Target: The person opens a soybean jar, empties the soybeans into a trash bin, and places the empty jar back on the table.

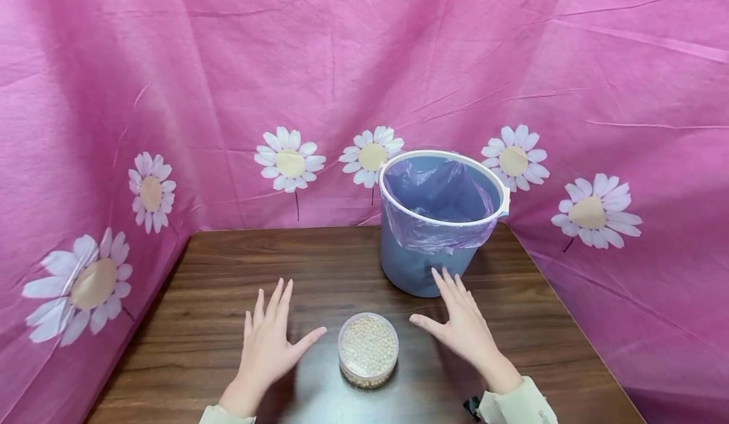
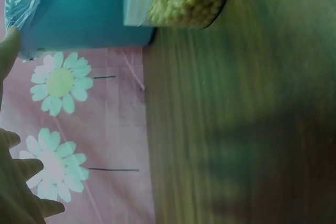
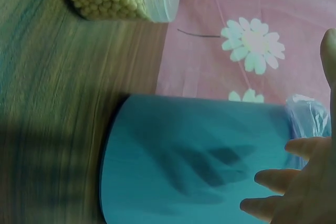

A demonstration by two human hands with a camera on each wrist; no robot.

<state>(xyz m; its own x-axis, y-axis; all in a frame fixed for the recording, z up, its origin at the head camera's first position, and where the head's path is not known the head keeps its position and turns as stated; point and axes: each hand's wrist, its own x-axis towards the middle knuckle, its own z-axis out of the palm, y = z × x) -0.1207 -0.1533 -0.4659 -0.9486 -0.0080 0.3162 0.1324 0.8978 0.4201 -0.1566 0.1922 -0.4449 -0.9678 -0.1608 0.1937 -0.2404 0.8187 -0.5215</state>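
Observation:
Between the two hands a round clear plastic jar full of small pale beige beans stands upright, its lid on top. To its left is my left hand, fingers spread and holding nothing, the thumb pointing toward the jar. My right hand is spread the same way on the jar's right, in front of a blue-grey bin. A thin purple bag lines the bin and folds over its white rim. In the right wrist view, the hand's shadow falls on the bin.
The dark wood-grain table carries the jar and the bin, which stands at the back right. A pink cloth with large white daisies hangs behind the table and along both sides.

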